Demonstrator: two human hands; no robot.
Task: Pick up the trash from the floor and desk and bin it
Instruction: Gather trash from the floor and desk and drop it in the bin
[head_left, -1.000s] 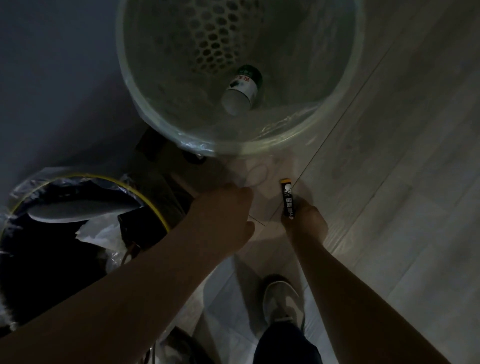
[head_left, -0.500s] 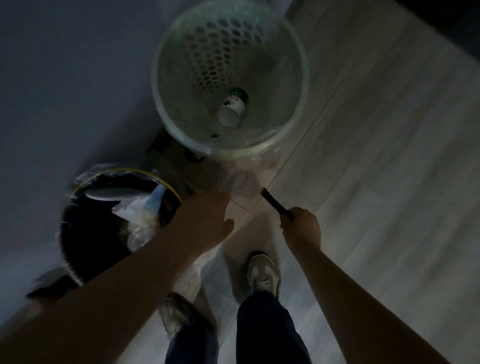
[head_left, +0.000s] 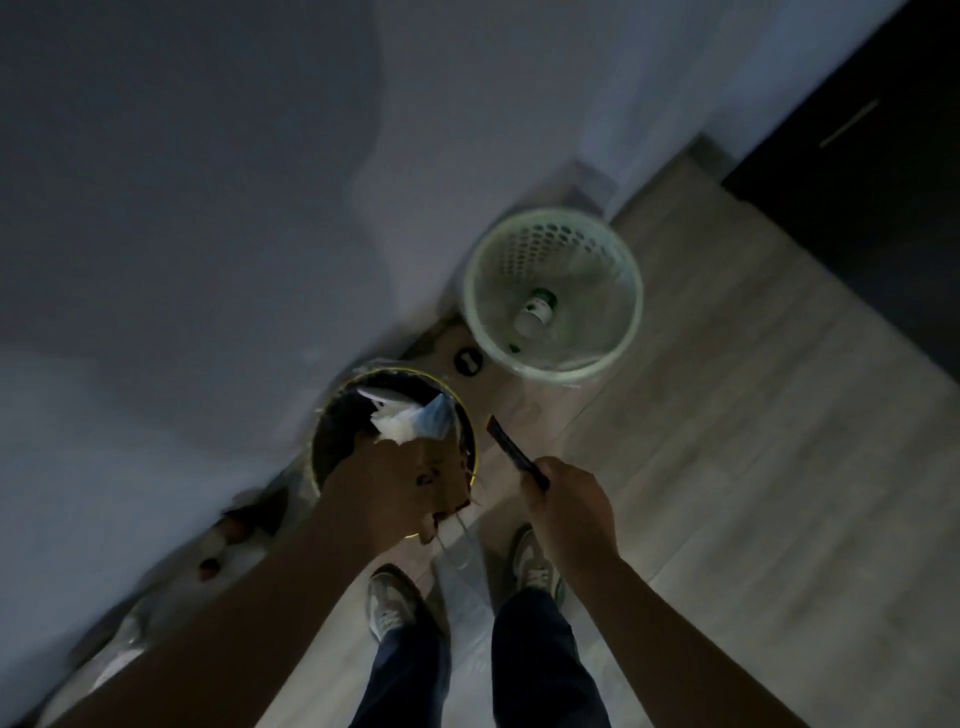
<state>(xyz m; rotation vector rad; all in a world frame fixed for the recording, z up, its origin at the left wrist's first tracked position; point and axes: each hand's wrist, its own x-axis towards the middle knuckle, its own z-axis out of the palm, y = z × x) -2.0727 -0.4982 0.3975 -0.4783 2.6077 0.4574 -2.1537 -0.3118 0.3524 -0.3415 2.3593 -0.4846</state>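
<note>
Binning step: right hand (head_left: 567, 503) has its fingers clamped on a slim dark wrapper strip (head_left: 511, 451), held just beside the yellow-rimmed black bin (head_left: 400, 370). Left hand (head_left: 395, 486) is over that bin, finger state unreadable. Next: swing the strip over the opening, then release.

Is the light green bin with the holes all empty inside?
No, a small white bottle with a green cap lies at the bottom of the pale green perforated plastic bin.
</note>
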